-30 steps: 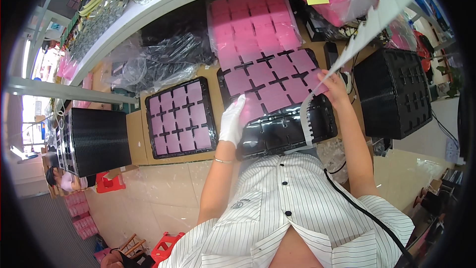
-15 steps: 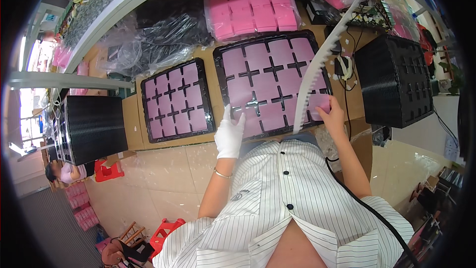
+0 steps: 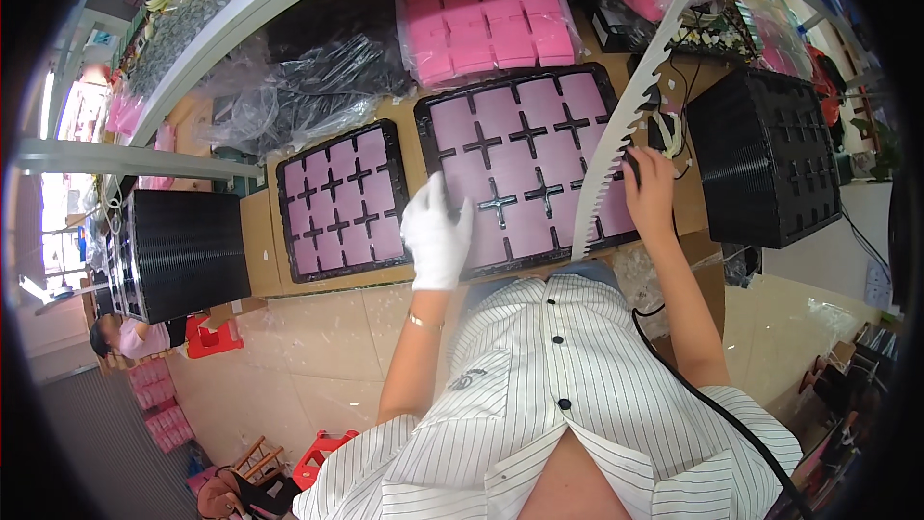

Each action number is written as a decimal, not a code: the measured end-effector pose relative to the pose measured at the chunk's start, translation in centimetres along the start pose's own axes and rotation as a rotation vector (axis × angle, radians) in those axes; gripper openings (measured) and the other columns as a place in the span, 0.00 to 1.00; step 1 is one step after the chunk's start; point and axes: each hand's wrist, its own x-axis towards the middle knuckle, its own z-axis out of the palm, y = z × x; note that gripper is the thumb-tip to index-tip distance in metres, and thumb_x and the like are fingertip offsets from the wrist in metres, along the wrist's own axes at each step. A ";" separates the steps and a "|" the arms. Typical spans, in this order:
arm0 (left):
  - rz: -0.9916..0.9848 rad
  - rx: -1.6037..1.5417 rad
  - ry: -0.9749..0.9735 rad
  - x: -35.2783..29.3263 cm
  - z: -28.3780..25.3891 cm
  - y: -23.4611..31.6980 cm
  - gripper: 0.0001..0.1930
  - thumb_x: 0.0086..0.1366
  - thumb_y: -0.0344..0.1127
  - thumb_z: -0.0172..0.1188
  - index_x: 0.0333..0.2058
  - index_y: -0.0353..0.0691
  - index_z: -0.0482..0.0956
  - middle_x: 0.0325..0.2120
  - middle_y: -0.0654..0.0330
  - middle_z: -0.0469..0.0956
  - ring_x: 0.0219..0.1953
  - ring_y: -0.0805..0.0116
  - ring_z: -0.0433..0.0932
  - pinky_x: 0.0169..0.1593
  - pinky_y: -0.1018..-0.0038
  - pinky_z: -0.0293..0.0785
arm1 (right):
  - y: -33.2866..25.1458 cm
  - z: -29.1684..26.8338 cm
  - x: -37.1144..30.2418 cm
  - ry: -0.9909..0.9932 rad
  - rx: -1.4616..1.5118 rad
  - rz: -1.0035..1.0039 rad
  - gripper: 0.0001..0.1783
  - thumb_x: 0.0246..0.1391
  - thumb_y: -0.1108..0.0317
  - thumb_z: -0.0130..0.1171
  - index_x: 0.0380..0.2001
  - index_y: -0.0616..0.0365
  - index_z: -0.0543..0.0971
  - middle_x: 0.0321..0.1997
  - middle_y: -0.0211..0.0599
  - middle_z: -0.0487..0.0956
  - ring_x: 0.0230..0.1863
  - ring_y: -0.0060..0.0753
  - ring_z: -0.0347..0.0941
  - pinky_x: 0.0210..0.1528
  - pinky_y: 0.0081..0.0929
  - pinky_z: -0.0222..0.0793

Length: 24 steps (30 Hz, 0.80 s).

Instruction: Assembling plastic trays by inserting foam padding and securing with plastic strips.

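A large black plastic tray (image 3: 421, 114) lies in front of me, with pink-purple square sheets (image 3: 500, 108) in its cells between black cross-shaped ridges. My left hand (image 3: 438, 236) wears a white glove and is at the tray's near left edge, fingers and thumb apart, holding nothing. Bare, my right hand (image 3: 651, 188) is at the tray's right rim, its fingers bent and parted from the thumb beside a dark edge. A pale, saw-toothed strip (image 3: 616, 130) crosses in front of the tray's right side and hides part of it.
A smaller black tray (image 3: 282, 195) filled with pink-purple sheets lies to the left. Tall stacks of black trays stand at the left (image 3: 188, 250) and right (image 3: 765, 159). Behind are a bagged pink foam pack (image 3: 486, 14) and black plastic wrap (image 3: 332, 72). Black cables (image 3: 685, 125) run at the right.
My right hand has let go of a pink-purple piece at the near right corner and moved up along the right rim. My left hand has shifted slightly left and away from me.
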 end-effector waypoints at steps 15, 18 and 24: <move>0.346 0.063 -0.057 8.7 7.9 -5.1 0.18 0.69 0.45 0.44 0.49 0.45 0.78 0.51 0.58 0.76 0.56 0.63 0.71 0.61 0.57 0.59 | 4.7 11.3 7.1 -0.356 0.157 -0.084 0.17 0.62 0.58 0.49 0.42 0.54 0.82 0.58 0.36 0.74 0.59 0.31 0.68 0.66 0.43 0.54; 0.441 0.253 -0.137 7.8 6.4 -4.7 0.19 0.68 0.44 0.46 0.54 0.46 0.74 0.58 0.58 0.69 0.62 0.61 0.64 0.64 0.51 0.51 | 5.2 9.8 6.5 -0.392 0.109 -0.203 0.16 0.61 0.58 0.51 0.44 0.53 0.82 0.60 0.38 0.73 0.63 0.34 0.65 0.68 0.45 0.51; 0.595 0.061 -0.352 2.3 1.8 -5.6 0.17 0.65 0.43 0.52 0.51 0.48 0.77 0.57 0.59 0.70 0.63 0.58 0.64 0.66 0.47 0.47 | 5.3 0.8 2.9 -0.610 0.164 -0.315 0.18 0.52 0.58 0.61 0.45 0.53 0.81 0.61 0.39 0.71 0.65 0.42 0.62 0.70 0.48 0.48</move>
